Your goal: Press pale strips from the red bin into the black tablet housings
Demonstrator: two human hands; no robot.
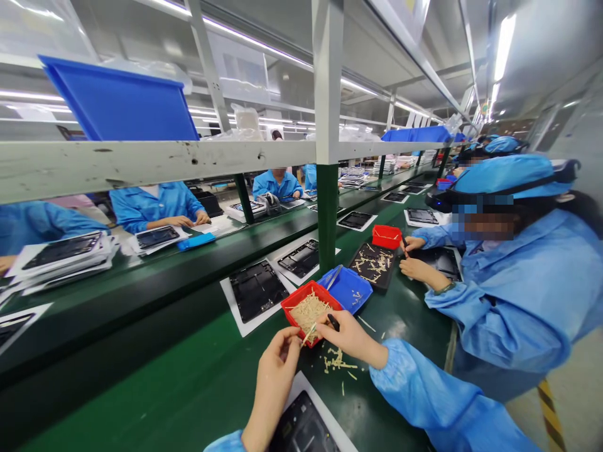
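A red plastic tray heaped with thin beige strips sits on the green workbench just ahead of my hands. My left hand pinches a beige strip at the tray's near rim. My right hand rests over the rim and grips a small black tool, its tip partly hidden by my fingers. Loose strips lie scattered on the bench under my right hand. Nearest my body, a black tablet frame lies on a white sheet, partly hidden by my left wrist.
A blue tray with metal tweezers touches the red tray. A co-worker in a blue smock works at the right beside a black panel with strips. Black frames on white sheets line the bench. A white shelf rail runs overhead.
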